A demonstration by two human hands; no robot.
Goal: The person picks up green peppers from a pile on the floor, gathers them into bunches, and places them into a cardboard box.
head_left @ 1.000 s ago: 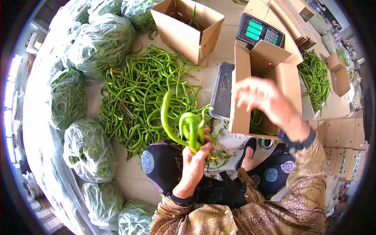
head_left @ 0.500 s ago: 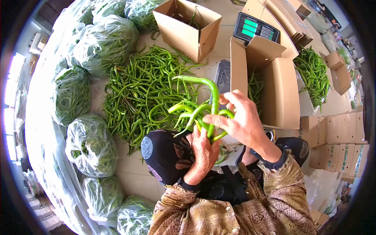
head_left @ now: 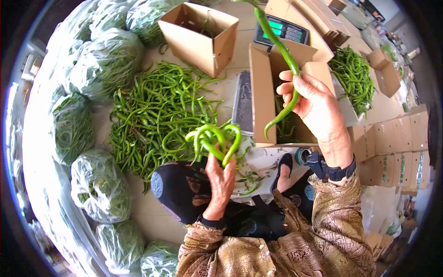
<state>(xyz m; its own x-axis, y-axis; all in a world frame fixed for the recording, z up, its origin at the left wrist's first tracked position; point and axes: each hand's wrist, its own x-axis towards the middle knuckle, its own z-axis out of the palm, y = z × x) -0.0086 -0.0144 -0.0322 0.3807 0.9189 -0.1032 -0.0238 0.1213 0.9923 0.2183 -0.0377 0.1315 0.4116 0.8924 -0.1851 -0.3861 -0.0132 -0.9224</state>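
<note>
My right hand (head_left: 314,99) is raised in front of the open cardboard box (head_left: 262,92) on the right, pinching one long green chili pepper (head_left: 282,48) between thumb and fingers. That pepper points up, and its lower end curls toward the left. Lower down, my left hand (head_left: 220,177) is closed around a small bunch of curved green chili peppers (head_left: 214,141). The bunch is at the near right edge of a big heap of green chili peppers (head_left: 161,111) on the floor. More peppers lie inside the box, partly hidden by its wall.
Another open box (head_left: 194,44) stands behind the heap. A scale display (head_left: 293,34) sits behind the right box, beside a dark scale platform (head_left: 243,108). Filled plastic bags (head_left: 101,184) line the left. Further right are more peppers (head_left: 353,76) and stacked cartons (head_left: 399,147).
My right hand has moved up and right, away from my left hand, carrying one long pepper out of the bunch. My left hand has shifted slightly left with the rest. The view has shifted too.
</note>
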